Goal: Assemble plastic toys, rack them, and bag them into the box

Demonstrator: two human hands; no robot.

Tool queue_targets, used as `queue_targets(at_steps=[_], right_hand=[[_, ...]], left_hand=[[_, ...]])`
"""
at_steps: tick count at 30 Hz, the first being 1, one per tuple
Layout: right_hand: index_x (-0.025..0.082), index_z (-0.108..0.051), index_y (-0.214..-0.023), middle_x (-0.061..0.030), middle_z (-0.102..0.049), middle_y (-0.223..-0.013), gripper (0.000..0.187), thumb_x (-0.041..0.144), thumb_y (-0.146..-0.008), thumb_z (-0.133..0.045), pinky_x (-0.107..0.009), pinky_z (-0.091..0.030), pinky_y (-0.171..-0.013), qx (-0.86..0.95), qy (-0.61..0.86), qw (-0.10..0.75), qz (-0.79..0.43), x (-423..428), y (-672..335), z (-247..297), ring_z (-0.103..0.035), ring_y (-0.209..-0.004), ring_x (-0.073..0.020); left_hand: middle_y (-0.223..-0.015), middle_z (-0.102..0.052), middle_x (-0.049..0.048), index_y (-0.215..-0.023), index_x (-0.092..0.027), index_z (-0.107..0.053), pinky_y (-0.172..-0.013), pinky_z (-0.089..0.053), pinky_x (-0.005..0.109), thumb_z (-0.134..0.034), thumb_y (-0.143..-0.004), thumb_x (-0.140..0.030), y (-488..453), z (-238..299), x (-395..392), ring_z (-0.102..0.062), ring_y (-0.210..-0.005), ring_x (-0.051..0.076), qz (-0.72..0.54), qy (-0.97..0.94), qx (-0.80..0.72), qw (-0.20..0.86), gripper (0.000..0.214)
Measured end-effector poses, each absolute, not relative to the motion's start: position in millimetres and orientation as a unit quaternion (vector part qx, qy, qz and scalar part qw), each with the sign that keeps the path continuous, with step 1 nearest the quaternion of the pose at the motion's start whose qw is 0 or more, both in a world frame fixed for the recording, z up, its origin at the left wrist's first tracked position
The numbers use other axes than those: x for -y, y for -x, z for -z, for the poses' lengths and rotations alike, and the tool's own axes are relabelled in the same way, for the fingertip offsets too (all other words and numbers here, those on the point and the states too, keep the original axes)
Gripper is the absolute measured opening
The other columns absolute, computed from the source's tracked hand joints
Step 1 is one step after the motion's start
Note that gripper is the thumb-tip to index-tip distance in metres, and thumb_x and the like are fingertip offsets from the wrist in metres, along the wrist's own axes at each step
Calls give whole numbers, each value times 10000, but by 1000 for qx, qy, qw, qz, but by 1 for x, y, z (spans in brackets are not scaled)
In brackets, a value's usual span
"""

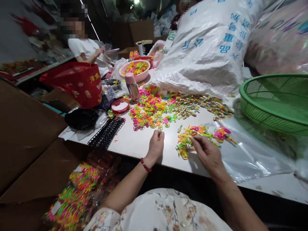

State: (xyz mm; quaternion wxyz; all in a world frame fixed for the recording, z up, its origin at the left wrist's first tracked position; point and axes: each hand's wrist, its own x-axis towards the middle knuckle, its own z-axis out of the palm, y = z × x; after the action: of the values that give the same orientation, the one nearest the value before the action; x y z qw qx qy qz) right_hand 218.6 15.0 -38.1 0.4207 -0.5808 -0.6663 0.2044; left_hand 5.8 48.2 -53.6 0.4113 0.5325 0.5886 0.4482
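My left hand [156, 146] rests on the white table [134, 144] with its fingers curled into a loose fist; what it holds, if anything, is hidden. My right hand [207, 153] pinches small pieces at the near edge of a little pile of bright plastic rings and clips [190, 139]. A larger heap of the same neon pieces [150, 109] lies farther back, beside a strip of small wrapped items [204, 107].
A black perforated tray [107, 132], a small red dish [120, 105], a pink bottle [132, 86] and a pink bowl [137, 70] stand at the left and back. A green basket [276, 99] is at right, a big white sack [207, 48] behind. Another person sits far left. Bagged neon pieces [74, 195] lie below.
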Motion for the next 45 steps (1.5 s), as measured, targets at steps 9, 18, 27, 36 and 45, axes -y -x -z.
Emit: queue_targets(at_steps=[9, 18, 27, 36, 45], right_hand=[[191, -608, -1112, -138, -610, -1099, 440, 21, -737, -451, -486, -448, -964, 770, 520, 369, -11, -25, -190, 50, -536, -1068, -300], [171, -477, -1310, -207, -346, -1508, 507, 8, -837, -395, -410, -547, -883, 826, 468, 283, -139, -18, -107, 94, -523, -1227, -280], [149, -586, -1010, -192, -576, -1181, 251, 25, -870, -420, -390, -506, -922, 843, 458, 271, -82, -18, -125, 94, -552, -1087, -260], [163, -605, -1063, -83, -596, -853, 209, 187, -960, -425, -306, -477, -686, 845, 466, 243, -98, -7, -112, 69, -571, -769, -203], [172, -588, -1201, -102, -663, -1002, 285, 226, -963, -441, -333, -515, -830, 775, 466, 329, -271, -6, -137, 64, -638, -911, -203]], left_hand=[[-1050, -501, 154, -875, -172, -610, -895, -398, 443, -463, -815, -28, 35, 63, -116, -437, -1069, 312, -236, -745, -622, 43, 214], [-1130, -493, 96, -952, -197, -616, -882, -467, 341, -468, -797, -30, 61, 50, -113, -532, -998, 203, -358, -737, -560, 123, 272], [-912, -575, 39, -879, -190, -563, -746, -472, 297, -430, -859, -148, 79, 78, -47, -575, -782, 155, -471, -537, -665, 216, 141], [-824, -579, 69, -851, -205, -483, -743, -418, 344, -599, -828, -561, 48, 52, -101, -576, -815, 230, -361, -535, -748, 157, 375], [-629, -506, -19, -699, -194, -459, -505, -343, 210, -475, -871, -329, 56, 74, -93, -449, -511, 93, -487, -390, -689, 368, 219]])
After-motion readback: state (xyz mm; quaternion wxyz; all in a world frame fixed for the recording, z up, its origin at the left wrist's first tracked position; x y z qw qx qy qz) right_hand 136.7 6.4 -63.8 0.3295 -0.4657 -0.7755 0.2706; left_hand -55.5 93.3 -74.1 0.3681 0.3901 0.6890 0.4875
